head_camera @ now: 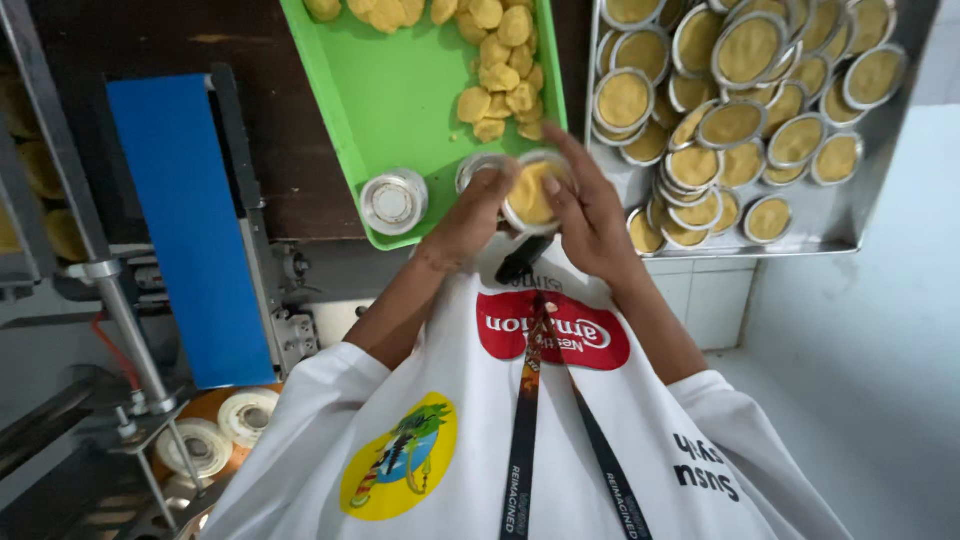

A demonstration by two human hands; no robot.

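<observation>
I am watching a small round metal mould (533, 193) being held between both hands just above the near edge of the green tray (400, 100), with a yellow piece of dough pressed into it. The left hand (475, 215) is cupping the mould from the side, its grip narrow and closed around the rim, while the right hand (590, 215) is holding it too, thumb and fingers spreading the dough flat. So this piece is being filled and, as I judge it, is nearly seated.

On the steel tray (830, 215) to the right, a heap of filled moulds (740, 110) is already lying stacked, which suggests much of the work is done. Still, a cluster of loose dough pieces (500, 75) is waiting on the green tray, along with a short stack of empty moulds (393, 202) and another empty mould (478, 167) just beside the hands. I would say several rounds are remaining. The dark bench (250, 150) is carrying the green tray; a blue conveyor belt (185, 220) is running alongside on the left.
</observation>
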